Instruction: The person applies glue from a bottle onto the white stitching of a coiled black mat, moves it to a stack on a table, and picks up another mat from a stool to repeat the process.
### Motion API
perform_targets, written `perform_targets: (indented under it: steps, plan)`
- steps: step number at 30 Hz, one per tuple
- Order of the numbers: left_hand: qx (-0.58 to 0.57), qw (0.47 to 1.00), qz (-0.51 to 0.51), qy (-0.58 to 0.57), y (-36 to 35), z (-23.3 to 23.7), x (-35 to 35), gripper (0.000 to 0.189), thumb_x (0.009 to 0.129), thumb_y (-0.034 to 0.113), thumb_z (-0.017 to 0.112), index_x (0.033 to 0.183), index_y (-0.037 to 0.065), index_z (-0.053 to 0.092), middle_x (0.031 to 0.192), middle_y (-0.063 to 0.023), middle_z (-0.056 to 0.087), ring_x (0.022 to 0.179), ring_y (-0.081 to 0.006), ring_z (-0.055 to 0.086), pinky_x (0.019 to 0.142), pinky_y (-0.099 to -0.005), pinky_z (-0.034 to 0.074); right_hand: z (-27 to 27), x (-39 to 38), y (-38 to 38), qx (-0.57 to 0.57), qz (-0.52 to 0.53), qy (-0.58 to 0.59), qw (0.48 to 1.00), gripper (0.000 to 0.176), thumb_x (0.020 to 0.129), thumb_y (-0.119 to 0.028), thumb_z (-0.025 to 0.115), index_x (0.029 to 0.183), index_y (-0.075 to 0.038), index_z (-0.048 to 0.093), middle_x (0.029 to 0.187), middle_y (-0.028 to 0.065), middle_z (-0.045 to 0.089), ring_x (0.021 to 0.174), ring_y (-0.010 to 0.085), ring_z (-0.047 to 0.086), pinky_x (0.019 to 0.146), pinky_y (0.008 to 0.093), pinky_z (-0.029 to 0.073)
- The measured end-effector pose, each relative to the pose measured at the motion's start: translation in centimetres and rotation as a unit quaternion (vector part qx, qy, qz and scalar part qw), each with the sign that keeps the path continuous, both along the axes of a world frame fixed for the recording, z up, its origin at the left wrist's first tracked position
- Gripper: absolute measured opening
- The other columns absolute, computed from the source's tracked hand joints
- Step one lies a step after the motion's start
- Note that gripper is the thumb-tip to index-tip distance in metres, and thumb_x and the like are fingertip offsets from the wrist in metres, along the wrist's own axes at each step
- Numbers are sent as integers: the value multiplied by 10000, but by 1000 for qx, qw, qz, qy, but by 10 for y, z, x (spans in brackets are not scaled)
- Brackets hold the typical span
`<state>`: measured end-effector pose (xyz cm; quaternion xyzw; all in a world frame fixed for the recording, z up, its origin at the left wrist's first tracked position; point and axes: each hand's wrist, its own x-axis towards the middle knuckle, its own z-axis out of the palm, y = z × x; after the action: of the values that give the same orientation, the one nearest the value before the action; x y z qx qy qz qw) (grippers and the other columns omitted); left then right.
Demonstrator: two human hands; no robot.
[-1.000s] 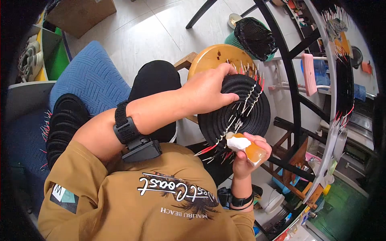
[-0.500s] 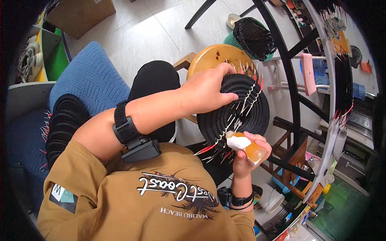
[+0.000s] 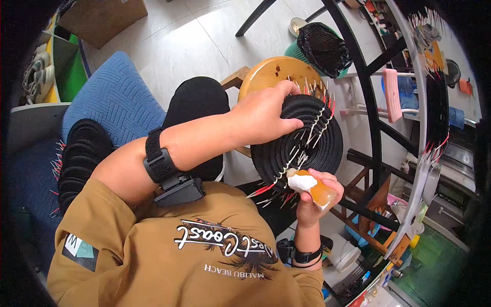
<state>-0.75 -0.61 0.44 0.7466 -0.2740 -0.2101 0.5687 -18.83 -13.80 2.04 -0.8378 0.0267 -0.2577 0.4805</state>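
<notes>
A round black coil [image 3: 325, 146] of concentric rings lies over the front of a wooden stool, crossed by a line of white and red wire-like ends. My left hand [image 3: 268, 113] grips its upper left edge, thumb on the face and fingers at the far rim. In my right hand [image 3: 327, 192] is a small amber bottle [image 3: 323, 193] with a white patch. The bottle is tilted, its pale tip right at the white ends on the coil's lower part.
Under the coil stands the round wooden stool [image 3: 255, 77]. Behind it is a green bin [image 3: 294, 51] with a black bag. More black coils [image 3: 84, 153] rest on the blue seat at left. A black metal frame [image 3: 376, 102] rises on the right.
The bottle in my right hand has shifted very slightly left. My left hand and the coil have stayed in place.
</notes>
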Motion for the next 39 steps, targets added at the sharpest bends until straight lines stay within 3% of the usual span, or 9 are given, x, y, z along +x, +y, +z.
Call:
perform_targets:
  steps: [8,13,20,22,39]
  plan:
    - [4,1000,-1,-2,0,0,-1,499,723,256,702,1100,26,469,955,-188,612,921,-329,594,808,-386,457,-1,-1,-1,6,-5,0,1000,573,763,-436,672,1083,-71,368,937,140,547,897,209,550,794,307,460]
    - [9,1000,1,-1,0,2,-1,501,724,257,702,1101,26,467,957,-184,611,925,-328,593,814,-384,458,-1,3,-1,109,-43,-26,993,594,755,-440,679,1115,-81,373,962,147,536,890,198,539,794,300,460]
    - [-2,1000,1,-5,-1,-3,-1,501,720,253,703,1097,25,465,950,-191,609,919,-335,592,804,-389,458,-2,8,2,92,-30,-7,995,600,753,-434,684,1121,-79,370,986,155,533,907,195,520,796,302,453]
    - [-9,1000,8,-18,-2,-5,-1,492,727,247,702,1111,49,466,901,-167,637,860,-283,627,757,-352,473,0,10,3,74,-19,3,997,595,758,-426,682,1123,-79,366,985,156,533,911,201,517,794,306,451]
    - [-11,1000,9,-22,-1,-4,-1,498,729,253,701,1116,54,460,873,-161,638,828,-290,626,729,-359,474,-2,4,0,44,-17,-1,999,585,764,-417,678,1116,-78,355,974,136,522,929,210,522,811,319,446]
